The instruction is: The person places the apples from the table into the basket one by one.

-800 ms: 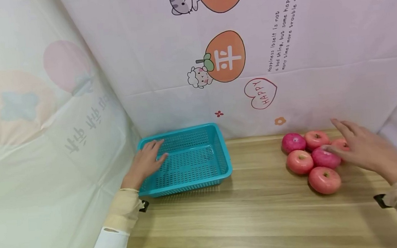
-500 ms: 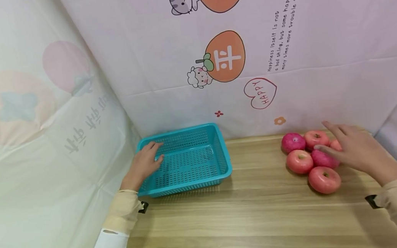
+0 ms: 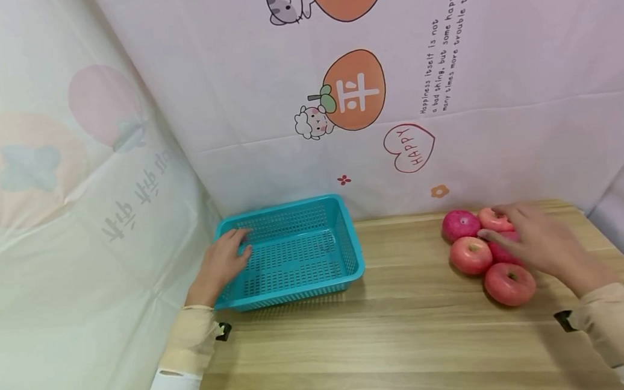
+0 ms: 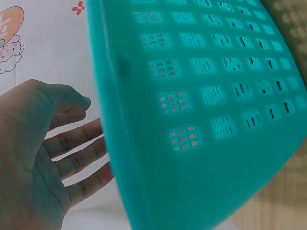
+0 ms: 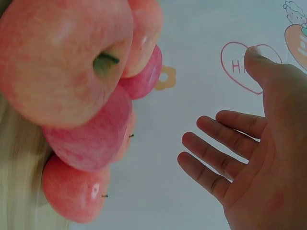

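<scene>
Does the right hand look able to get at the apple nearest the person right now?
Probably yes: the right hand looks empty and is close by, and nothing covers the nearest apple, though neighbouring apples sit close behind it.

Reading "HAPPY" in the heart (image 3: 409,147), "平" on the printed fruit (image 3: 356,89); running up the cloth (image 3: 262,102): "Happiness itself is not a bad thing, but some happy … many times more trouble than …"

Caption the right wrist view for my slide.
Bare right hand, fingers extended, near round red and pink apples on a pale wooden table.
</scene>
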Motion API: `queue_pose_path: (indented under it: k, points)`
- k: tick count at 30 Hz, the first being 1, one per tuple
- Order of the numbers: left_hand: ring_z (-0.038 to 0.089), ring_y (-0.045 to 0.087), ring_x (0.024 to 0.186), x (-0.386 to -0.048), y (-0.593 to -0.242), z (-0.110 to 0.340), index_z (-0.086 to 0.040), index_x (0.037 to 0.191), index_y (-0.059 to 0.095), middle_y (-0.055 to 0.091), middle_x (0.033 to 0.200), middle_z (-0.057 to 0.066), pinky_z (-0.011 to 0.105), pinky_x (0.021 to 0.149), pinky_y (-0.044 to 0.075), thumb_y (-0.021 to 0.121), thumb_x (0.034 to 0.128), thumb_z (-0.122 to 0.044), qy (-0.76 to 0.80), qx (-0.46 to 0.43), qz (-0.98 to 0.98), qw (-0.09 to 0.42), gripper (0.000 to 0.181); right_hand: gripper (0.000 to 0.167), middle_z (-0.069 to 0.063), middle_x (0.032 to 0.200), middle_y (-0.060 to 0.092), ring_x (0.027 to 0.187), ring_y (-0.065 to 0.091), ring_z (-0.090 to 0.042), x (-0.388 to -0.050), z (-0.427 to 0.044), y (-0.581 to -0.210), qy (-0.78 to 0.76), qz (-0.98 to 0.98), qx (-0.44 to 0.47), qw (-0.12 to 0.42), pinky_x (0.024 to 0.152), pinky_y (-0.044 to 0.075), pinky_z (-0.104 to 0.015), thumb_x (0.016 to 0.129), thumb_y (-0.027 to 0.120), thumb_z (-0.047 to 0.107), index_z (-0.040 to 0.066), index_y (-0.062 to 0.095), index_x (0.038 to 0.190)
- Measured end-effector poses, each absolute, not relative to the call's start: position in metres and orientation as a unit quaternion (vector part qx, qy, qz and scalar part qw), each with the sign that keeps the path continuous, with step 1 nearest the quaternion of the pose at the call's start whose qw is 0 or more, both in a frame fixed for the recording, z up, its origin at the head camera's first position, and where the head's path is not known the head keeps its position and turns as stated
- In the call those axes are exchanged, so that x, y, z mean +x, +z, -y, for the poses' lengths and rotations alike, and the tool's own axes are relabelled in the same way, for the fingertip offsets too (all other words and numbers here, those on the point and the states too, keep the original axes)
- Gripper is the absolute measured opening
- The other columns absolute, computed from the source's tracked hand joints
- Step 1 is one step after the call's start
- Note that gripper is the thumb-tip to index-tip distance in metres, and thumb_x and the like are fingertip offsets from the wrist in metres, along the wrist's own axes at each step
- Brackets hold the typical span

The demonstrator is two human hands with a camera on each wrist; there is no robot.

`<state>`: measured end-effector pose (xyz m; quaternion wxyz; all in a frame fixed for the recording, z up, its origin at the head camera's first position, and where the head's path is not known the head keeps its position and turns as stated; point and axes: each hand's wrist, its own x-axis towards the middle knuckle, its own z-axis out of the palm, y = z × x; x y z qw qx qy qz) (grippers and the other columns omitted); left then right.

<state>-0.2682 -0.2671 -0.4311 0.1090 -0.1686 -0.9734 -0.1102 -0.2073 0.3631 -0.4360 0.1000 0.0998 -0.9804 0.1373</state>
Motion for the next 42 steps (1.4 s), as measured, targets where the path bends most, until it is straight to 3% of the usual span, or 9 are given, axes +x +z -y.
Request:
queue_pose_path:
  k: [7,11,21,27,30,42]
  points:
    - [0.029,0.07,0.103,-0.263,-0.434,0.274,-0.006,0.133,0.07,0.072,0.123,0.012,0.048,0.08,0.058,0.063,0.1047,-0.019,-0.121,-0.157,0.974,0.112,0.032,0.07,-0.026,0.139,0.058,0.126,0.055,-0.047,-0.206,-0.341,-0.434,0.129,0.98,0.112,0.101,0.097,0.047,-0.07,0.1,0.067,0.056,0.003,0.055,0.144]
    - [0.029,0.07,0.103,-0.259,-0.434,0.276,-0.006,0.131,0.071,0.072,0.123,0.012,0.047,0.078,0.058,0.063,0.1046,-0.018,-0.126,-0.153,0.974,0.112,0.03,0.074,-0.026,0.142,0.056,0.131,0.05,-0.047,-0.207,-0.327,-0.434,0.148,0.978,0.121,0.084,0.104,0.044,-0.071,0.101,0.067,0.055,0.001,0.051,0.149]
    - [0.028,0.071,0.102,-0.256,-0.438,0.282,-0.005,0.124,0.073,0.072,0.116,0.011,0.046,0.077,0.059,0.064,0.1019,-0.015,-0.134,-0.149,0.972,0.121,0.026,0.083,-0.025,0.155,0.05,0.143,0.045,-0.051,-0.21,-0.298,-0.436,0.176,0.977,0.113,0.046,0.109,0.041,-0.072,0.104,0.053,0.066,0.0,0.049,0.154]
    - [0.027,0.071,0.1,-0.251,-0.441,0.287,-0.005,0.123,0.074,0.072,0.113,0.01,0.047,0.078,0.059,0.065,0.1014,-0.014,-0.136,-0.141,0.972,0.128,0.025,0.073,-0.023,0.148,0.055,0.139,0.049,-0.047,-0.214,-0.283,-0.44,0.182,0.972,0.137,0.061,0.11,0.043,-0.068,0.106,0.054,0.059,-0.001,0.053,0.148]
    - [0.028,0.071,0.101,-0.249,-0.441,0.289,-0.005,0.122,0.074,0.073,0.114,0.011,0.048,0.079,0.06,0.065,0.1017,-0.014,-0.137,-0.141,0.972,0.129,0.025,0.07,-0.019,0.134,0.06,0.127,0.056,-0.041,-0.214,-0.275,-0.443,0.194,0.969,0.14,0.066,0.105,0.048,-0.064,0.107,0.056,0.057,0.0,0.055,0.147]
    - [0.032,0.071,0.103,-0.24,-0.445,0.297,-0.004,0.126,0.073,0.073,0.114,0.012,0.052,0.083,0.059,0.063,0.1016,-0.016,-0.159,-0.119,0.972,0.122,0.029,0.066,-0.013,0.139,0.066,0.119,0.067,-0.034,-0.218,-0.242,-0.459,0.206,0.962,0.163,0.076,0.095,0.055,-0.057,0.107,0.052,0.058,0.007,0.055,0.149]
